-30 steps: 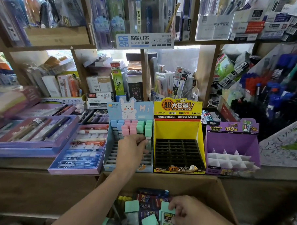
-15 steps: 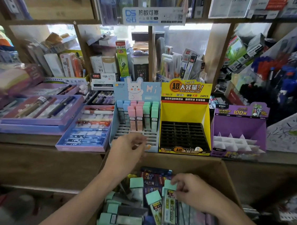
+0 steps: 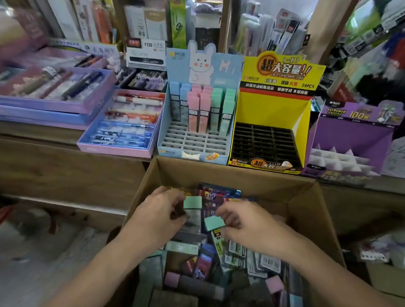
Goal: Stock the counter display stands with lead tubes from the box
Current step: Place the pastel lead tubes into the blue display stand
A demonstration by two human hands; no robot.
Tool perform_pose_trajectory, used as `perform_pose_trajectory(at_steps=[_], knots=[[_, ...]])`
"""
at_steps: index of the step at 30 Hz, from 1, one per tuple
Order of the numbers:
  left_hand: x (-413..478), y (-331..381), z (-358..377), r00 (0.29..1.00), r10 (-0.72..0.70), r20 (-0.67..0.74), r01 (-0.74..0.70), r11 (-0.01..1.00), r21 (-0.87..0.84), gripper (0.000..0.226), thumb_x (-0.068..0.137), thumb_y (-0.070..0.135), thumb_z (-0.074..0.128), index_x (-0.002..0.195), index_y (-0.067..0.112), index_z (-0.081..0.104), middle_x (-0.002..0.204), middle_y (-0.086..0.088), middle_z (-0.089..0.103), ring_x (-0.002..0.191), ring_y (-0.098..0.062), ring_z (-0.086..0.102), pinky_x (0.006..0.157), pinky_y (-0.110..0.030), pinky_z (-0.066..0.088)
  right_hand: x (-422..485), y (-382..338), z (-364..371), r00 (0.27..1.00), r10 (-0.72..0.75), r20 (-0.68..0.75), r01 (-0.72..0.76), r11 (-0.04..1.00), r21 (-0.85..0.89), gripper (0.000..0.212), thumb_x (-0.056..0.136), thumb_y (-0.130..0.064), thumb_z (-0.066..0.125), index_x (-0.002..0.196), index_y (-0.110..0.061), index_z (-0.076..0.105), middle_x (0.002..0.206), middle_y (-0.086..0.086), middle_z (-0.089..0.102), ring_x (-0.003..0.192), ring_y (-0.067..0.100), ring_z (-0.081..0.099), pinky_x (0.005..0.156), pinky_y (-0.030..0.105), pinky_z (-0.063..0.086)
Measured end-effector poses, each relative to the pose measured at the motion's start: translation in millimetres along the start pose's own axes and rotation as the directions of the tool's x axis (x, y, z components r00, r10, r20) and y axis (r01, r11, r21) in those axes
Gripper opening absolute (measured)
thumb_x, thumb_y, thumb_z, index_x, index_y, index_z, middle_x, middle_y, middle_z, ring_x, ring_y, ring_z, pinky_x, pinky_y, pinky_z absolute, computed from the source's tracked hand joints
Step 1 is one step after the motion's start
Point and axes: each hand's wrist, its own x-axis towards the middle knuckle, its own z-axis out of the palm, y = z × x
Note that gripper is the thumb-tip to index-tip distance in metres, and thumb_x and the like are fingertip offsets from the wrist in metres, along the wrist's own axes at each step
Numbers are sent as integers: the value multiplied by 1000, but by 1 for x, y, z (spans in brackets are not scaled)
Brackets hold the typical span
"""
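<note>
**One stand part-filled, two bare**

I have both hands down in the open brown cardboard box (image 3: 219, 175), which sits just below the front edge of the wooden table (image 3: 30, 132). My left hand (image 3: 157, 218) curls round a mint-capped lead tube (image 3: 193, 202). My right hand (image 3: 247, 227) pinches a second mint-capped tube (image 3: 213, 223) near its cap.

On the table, the pale blue rabbit-print card stand (image 3: 226, 68) carries blue, pink and mint tubes in its rear rows only — the front slots are bare. The yellow card stand (image 3: 268, 112) and the purple card stand (image 3: 350, 136) hold nothing I can see, so I judge most of the stocking lies ahead.
</note>
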Motion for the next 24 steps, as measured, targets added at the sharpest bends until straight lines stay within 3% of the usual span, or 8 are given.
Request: perform_pose_trajectory(at_steps=[5, 12, 15, 21, 24], knots=[[-1, -2, 2, 998, -60, 12, 59, 998, 14, 61, 84, 39, 78, 137, 34, 49, 109, 14, 38, 115, -17, 54, 104, -40, 50, 19, -11, 2, 992, -59, -112, 51, 996, -73, 42, 97, -28, 70, 137, -26, 58, 127, -15, 51, 125, 4, 45, 110, 26, 39], [-3, -4, 1, 974, -119, 195, 104, 991, 84, 66, 84, 35, 78, 142, 35, 47, 125, 13, 44, 132, -15, 44, 113, -41, 43, 22, -13, 17, 995, -64, -77, 59, 996, -74, 42, 95, -26, 72, 136, -25, 60, 124, -14, 53, 116, 4, 49, 99, 20, 41], [-2, -3, -1, 967, -109, 231, 92, 993, 79, 58, 85, 32, 78, 137, 35, 53, 125, 11, 49, 130, -15, 46, 111, -36, 43, 13, -13, 25, 995, -91, -42, 87, 993, -83, 41, 94, -29, 73, 133, -28, 61, 120, -17, 52, 111, 0, 47, 93, 16, 37], [-4, -4, 2, 966, -66, 251, 36, 992, 120, 38, 80, 32, 82, 115, 33, 68, 136, 6, 45, 133, -19, 39, 116, -29, 32, -3, -20, 46, 996, -94, -7, 94, 995, -30, 38, 91, -29, 77, 127, -27, 64, 115, -12, 59, 99, 3, 56, 84, 21, 46], [-5, -4, 1, 960, -45, 276, 27, 997, 67, 32, 82, 24, 82, 105, 36, 63, 122, 12, 54, 122, -15, 51, 107, -32, 43, -3, -24, 51, 995, -74, -70, 73, 997, -10, 36, 92, -27, 75, 125, -26, 62, 115, -12, 55, 100, 4, 54, 87, 25, 48]])
